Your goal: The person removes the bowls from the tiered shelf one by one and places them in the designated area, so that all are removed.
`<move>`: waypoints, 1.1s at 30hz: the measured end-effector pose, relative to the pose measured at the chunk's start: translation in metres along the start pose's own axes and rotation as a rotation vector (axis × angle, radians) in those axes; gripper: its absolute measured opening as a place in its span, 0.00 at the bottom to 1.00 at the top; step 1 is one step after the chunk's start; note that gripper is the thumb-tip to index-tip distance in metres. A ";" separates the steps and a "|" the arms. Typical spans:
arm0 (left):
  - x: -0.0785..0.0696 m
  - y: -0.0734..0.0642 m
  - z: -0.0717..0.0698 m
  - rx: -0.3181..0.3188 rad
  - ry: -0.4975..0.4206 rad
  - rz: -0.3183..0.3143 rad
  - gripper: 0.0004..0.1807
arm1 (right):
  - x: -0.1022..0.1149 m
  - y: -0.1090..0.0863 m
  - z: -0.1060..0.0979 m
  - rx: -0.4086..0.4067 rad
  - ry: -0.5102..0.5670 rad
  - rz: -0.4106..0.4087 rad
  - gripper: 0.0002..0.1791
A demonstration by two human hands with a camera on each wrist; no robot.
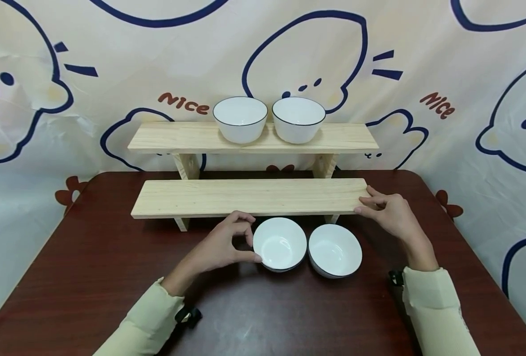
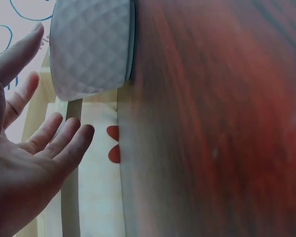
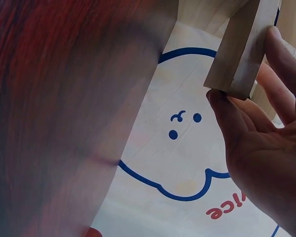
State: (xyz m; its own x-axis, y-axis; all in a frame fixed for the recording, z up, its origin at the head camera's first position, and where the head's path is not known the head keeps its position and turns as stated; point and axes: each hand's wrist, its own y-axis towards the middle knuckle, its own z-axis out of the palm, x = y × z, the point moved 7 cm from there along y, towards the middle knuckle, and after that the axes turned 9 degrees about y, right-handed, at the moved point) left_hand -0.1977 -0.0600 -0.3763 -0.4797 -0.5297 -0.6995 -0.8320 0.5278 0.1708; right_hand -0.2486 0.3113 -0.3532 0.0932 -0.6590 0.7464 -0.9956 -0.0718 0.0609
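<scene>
My left hand (image 1: 224,243) is beside a white bowl (image 1: 279,244) with a dark rim, its thumb tip right at the rim. In the left wrist view, the bowl's quilted outer wall (image 2: 91,47) shows just beyond the loosely spread fingers (image 2: 71,143). A second white bowl (image 1: 335,250) stands close to its right. Over at the right end of the lower wooden shelf board (image 1: 249,198), my right hand (image 1: 392,213) grips the board's end. The right wrist view shows the board end (image 3: 241,54) between the thumb and fingers.
Two more white bowls (image 1: 240,118) stand side by side on the upper shelf board (image 1: 169,137). Wooden supports (image 1: 187,166) carry the boards on the dark red-brown table (image 1: 89,267). A cartoon-printed cloth (image 1: 307,54) hangs behind and at both sides.
</scene>
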 end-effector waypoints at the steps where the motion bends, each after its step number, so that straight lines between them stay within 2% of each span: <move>1: 0.001 0.000 -0.002 -0.008 0.014 -0.003 0.20 | -0.001 0.000 0.000 0.000 0.000 0.000 0.25; 6: 0.005 -0.001 -0.009 -0.024 0.040 -0.026 0.17 | -0.003 -0.001 0.000 0.003 0.006 0.000 0.25; 17: 0.001 0.004 -0.032 -0.033 0.008 -0.027 0.13 | -0.002 -0.002 0.001 0.011 0.002 0.011 0.25; 24: 0.003 0.005 -0.050 -0.087 0.015 -0.004 0.13 | 0.000 0.000 0.001 0.009 0.010 0.005 0.25; 33: 0.006 0.012 -0.071 -0.142 -0.017 -0.040 0.11 | 0.001 0.000 -0.001 0.006 0.019 0.012 0.25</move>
State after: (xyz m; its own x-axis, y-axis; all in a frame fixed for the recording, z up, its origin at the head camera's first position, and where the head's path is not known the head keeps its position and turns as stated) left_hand -0.2305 -0.1042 -0.3293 -0.4416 -0.5368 -0.7189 -0.8820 0.4066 0.2382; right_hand -0.2484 0.3114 -0.3514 0.0811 -0.6455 0.7594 -0.9965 -0.0686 0.0482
